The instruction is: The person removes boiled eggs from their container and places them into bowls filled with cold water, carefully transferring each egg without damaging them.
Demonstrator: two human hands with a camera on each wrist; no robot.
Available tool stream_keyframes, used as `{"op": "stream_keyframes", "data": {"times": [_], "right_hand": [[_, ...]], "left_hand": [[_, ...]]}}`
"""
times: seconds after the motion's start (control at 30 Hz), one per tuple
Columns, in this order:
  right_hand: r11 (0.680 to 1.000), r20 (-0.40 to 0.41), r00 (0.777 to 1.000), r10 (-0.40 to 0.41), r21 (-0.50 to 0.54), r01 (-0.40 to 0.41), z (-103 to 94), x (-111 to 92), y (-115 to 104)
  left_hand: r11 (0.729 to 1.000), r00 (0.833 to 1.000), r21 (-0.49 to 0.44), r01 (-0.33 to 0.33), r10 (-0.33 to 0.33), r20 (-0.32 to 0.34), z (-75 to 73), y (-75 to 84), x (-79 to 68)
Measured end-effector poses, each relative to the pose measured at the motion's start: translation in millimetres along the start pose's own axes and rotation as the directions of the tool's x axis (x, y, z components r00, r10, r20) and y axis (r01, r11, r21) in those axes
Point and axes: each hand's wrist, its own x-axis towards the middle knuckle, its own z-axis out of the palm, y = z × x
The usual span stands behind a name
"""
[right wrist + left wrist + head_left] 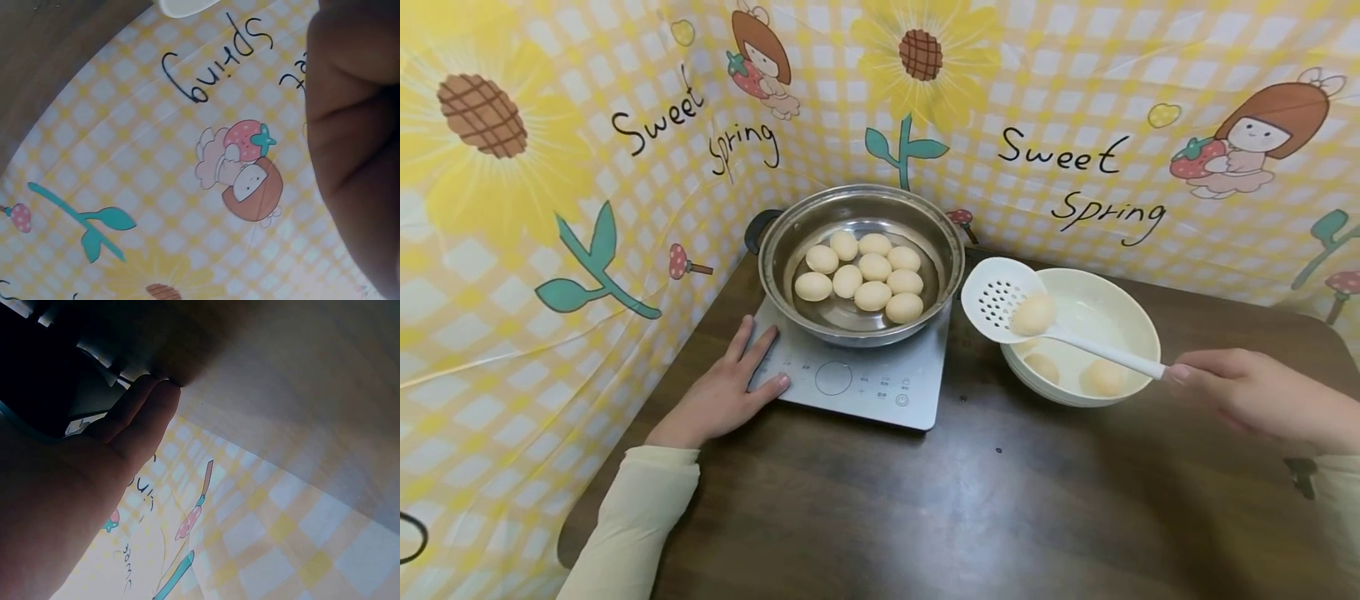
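Note:
My right hand (pixel 1262 392) grips the handle of a white skimmer (pixel 1000 287), whose perforated head is over the left rim of a cream bowl (pixel 1138 333). One pale beige egg (pixel 1033 314) lies on the skimmer. More eggs (pixel 1103 377) sit low inside the bowl, partly covered by the skimmer. My left hand (pixel 722 396) rests with spread fingers at the left edge of an induction cooktop (pixel 880 392). On that cooktop stands a steel pot (pixel 861 333) holding several eggs (pixel 874 267). The right wrist view shows only part of the right hand (pixel 356 137).
Behind and to the left hangs a yellow checked cloth (pixel 970 108) with printed flowers and lettering, close to the pot and bowl. The dark wooden table (pixel 865 508) extends in front of the cooktop. A black pot handle (pixel 763 230) sticks out at the left.

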Motion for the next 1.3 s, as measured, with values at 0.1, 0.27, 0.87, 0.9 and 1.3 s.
{"op": "stream_keyframes", "data": {"times": [0.1, 0.27, 0.87, 0.9, 1.3], "right_hand": [[1.000, -0.009, 1.000, 0.003, -0.024, -0.003, 0.5, -1.5, 5.1], [0.999, -0.020, 1.000, 0.011, -0.047, -0.012, 1.4, -4.6, 17.6], [0.991, -0.145, 0.989, 0.030, -0.124, -0.049, 16.5, -10.2, 59.8], [0.990, -0.150, 0.988, 0.032, -0.129, -0.051, 17.0, -9.8, 61.0], [0.986, -0.222, 0.975, 0.014, -0.162, -0.051, 20.6, -7.5, 66.4]], "left_hand": [[1.000, 1.000, 0.002, 0.004, -0.004, 0.000, 0.9, -0.9, -1.3], [1.000, 1.000, 0.001, 0.007, -0.007, 0.002, 1.3, -0.3, -3.4], [1.000, 1.000, 0.007, 0.007, -0.007, 0.007, -0.1, 1.4, 0.3], [1.000, 1.000, 0.007, 0.006, -0.006, 0.008, 0.3, 1.4, 0.5], [1.000, 1.000, 0.008, 0.001, -0.001, 0.001, 0.4, 2.5, -0.5]]}}
